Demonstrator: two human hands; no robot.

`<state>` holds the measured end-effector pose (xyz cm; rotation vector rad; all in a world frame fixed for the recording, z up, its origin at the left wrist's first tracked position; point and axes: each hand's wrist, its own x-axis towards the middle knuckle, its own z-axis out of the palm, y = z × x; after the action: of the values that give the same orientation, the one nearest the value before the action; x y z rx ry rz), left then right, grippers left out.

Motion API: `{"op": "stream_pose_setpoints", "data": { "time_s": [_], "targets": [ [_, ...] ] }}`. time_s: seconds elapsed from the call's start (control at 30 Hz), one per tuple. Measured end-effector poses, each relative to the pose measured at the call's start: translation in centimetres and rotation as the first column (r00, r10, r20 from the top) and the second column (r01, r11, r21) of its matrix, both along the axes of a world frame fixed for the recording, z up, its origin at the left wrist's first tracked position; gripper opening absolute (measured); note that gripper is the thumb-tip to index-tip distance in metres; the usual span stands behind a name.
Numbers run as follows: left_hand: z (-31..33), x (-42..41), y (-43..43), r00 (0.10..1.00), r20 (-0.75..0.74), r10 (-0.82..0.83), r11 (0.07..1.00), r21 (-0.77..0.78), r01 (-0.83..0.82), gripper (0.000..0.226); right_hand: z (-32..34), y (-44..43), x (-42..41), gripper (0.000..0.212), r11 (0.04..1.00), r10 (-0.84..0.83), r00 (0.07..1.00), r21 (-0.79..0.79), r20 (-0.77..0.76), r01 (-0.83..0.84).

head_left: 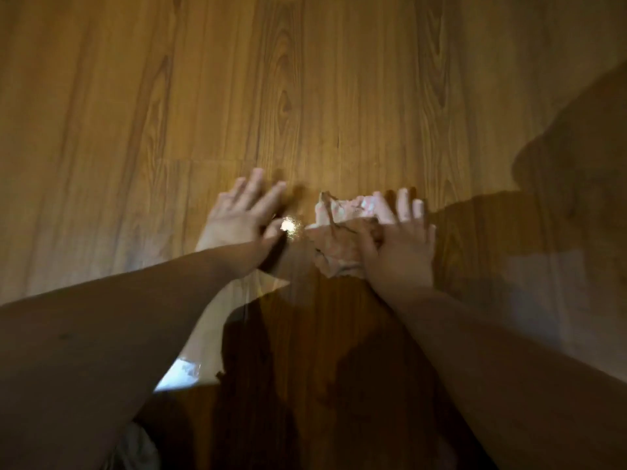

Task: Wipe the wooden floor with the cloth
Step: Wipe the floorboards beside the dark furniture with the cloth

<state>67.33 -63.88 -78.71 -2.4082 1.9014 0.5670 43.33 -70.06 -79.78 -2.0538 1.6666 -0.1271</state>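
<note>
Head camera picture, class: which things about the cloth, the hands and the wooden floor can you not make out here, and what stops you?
- Cloth: its full size, since the right hand covers one side.
- Left hand: motion blur hides whether it presses on the wooden floor.
- Floor nearest the person: dark shadow and both forearms hide it.
- Bright spot: wet patch or reflection, unclear.

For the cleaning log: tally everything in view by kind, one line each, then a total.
Hands: 2, the left hand spread flat and bare, the right hand pressing on the cloth
Cloths: 1, the crumpled pale cloth
Wooden floors: 1, the wooden floor
Total: 4
</note>
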Motion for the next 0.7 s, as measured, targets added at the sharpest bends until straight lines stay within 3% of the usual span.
{"op": "stream_pose_setpoints", "data": {
  "time_s": [0.07,0.1,0.17,0.2,0.23,0.27,0.33,0.37,0.4,0.43,0.47,0.5,0.57,0.63,0.67,0.7],
  "targets": [
    [0.1,3.5,2.3,0.953,0.033,0.300,0.941,0.155,-0.302,0.059,0.2,0.0,4.3,0.056,0.959,0.278,0.959,0.080,-0.054,-0.273],
    [-0.1,4.4,3.1,0.926,0.061,0.372,0.900,0.218,-0.376,0.060,0.1,0.3,5.9,0.056,0.870,0.491,0.865,0.106,-0.099,-0.482],
    [-0.6,5.1,4.1,0.917,0.082,0.391,0.878,0.264,-0.398,0.063,-0.1,0.3,6.7,0.057,0.534,0.843,0.520,0.095,-0.139,-0.840],
    [-0.8,5.3,4.2,0.919,0.072,0.388,0.883,0.257,-0.393,0.064,0.0,-0.7,6.1,0.059,0.412,0.903,0.396,0.075,-0.165,-0.908],
    [-1.1,5.5,4.1,0.920,0.061,0.388,0.886,0.249,-0.390,0.065,0.0,-2.4,5.2,0.061,0.415,0.898,0.399,0.058,-0.186,-0.908],
    [-1.2,5.7,4.0,0.923,0.053,0.382,0.890,0.248,-0.382,0.066,-0.1,-4.3,4.0,0.061,0.537,0.830,0.517,0.051,-0.207,-0.842],
    [-1.4,6.0,4.0,0.925,0.050,0.377,0.890,0.258,-0.377,0.068,-0.1,-8.6,1.7,0.062,0.897,0.442,0.871,0.080,-0.216,-0.435],
    [-1.4,6.0,4.1,0.923,0.058,0.380,0.886,0.265,-0.382,0.068,0.1,-10.2,1.3,0.064,0.980,0.177,0.963,0.128,-0.205,-0.153],
    [-1.5,5.9,4.2,0.922,0.068,0.380,0.884,0.267,-0.384,0.068,0.3,-11.0,1.6,0.064,0.983,-0.043,0.981,0.168,-0.188,0.076],
    [-1.6,5.7,4.3,0.917,0.074,0.392,0.880,0.261,-0.397,0.069,0.4,-11.3,2.9,0.064,0.966,-0.149,0.968,0.182,-0.200,0.186],
    [-1.7,5.5,4.3,0.917,0.083,0.391,0.882,0.250,-0.399,0.069,0.3,-10.4,4.4,0.063,0.965,-0.155,0.965,0.176,-0.213,0.194],
    [-1.8,5.4,4.2,0.916,0.083,0.392,0.885,0.237,-0.400,0.068,0.2,-9.2,6.2,0.062,0.982,-0.073,0.977,0.154,-0.202,0.105],
    [-1.8,5.5,4.0,0.919,0.072,0.388,0.890,0.230,-0.394,0.068,-0.3,-5.7,9.6,0.057,0.942,0.324,0.937,0.132,-0.133,-0.308],
    [-1.7,5.7,4.2,0.920,0.072,0.386,0.889,0.238,-0.392,0.068,-0.5,-2.8,11.5,0.052,0.665,0.742,0.669,0.185,-0.052,-0.723],
    [-1.6,5.6,4.2,0.918,0.080,0.388,0.887,0.239,-0.396,0.069,-0.7,-2.5,11.6,0.051,0.564,0.822,0.569,0.197,-0.034,-0.802],
    [-1.5,5.3,4.1,0.914,0.090,0.397,0.882,0.241,-0.406,0.071,-0.6,-2.9,11.4,0.052,0.575,0.814,0.581,0.173,-0.020,-0.800]
  ]
}}
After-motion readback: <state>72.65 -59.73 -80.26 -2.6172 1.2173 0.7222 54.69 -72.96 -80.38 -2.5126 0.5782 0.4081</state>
